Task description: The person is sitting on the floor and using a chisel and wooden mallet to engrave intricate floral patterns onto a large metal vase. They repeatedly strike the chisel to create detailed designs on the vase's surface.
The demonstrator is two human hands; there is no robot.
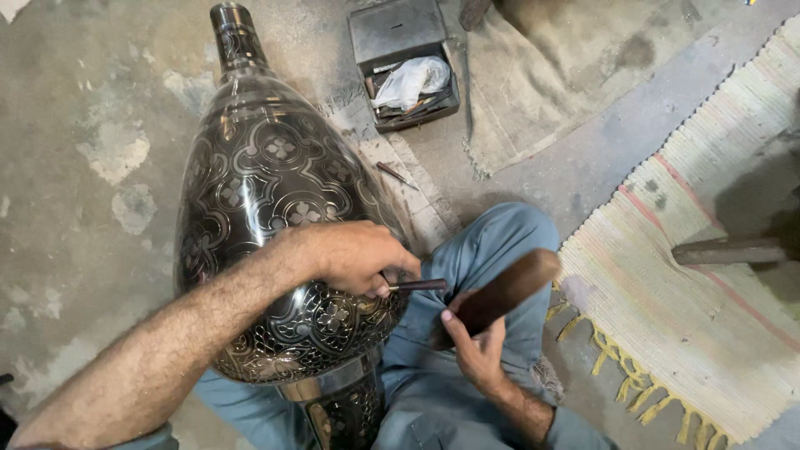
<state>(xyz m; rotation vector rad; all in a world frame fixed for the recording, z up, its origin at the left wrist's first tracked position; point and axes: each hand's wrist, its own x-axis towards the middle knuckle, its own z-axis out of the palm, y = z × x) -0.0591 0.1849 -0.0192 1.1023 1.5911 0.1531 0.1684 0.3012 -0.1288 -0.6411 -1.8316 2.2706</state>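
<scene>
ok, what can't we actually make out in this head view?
- Chisel tip: hidden under the left hand, so its contact with the vase is unseen.
- Wooden mallet in the right hand: motion-blurred, shape unclear.
- Vase foot: cut off by the bottom edge.
- Tool box contents: too small, partly covered by a plastic bag.
- Dark block on the rug: in shadow, kind unclear.

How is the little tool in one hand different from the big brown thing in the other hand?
The thin dark chisel in the left hand is slim and sharp in the picture; the brown wooden mallet in the right hand is much thicker and blurred. The chisel lies against the engraved vase; the mallet is apart from it. Both are hand-held.
</scene>
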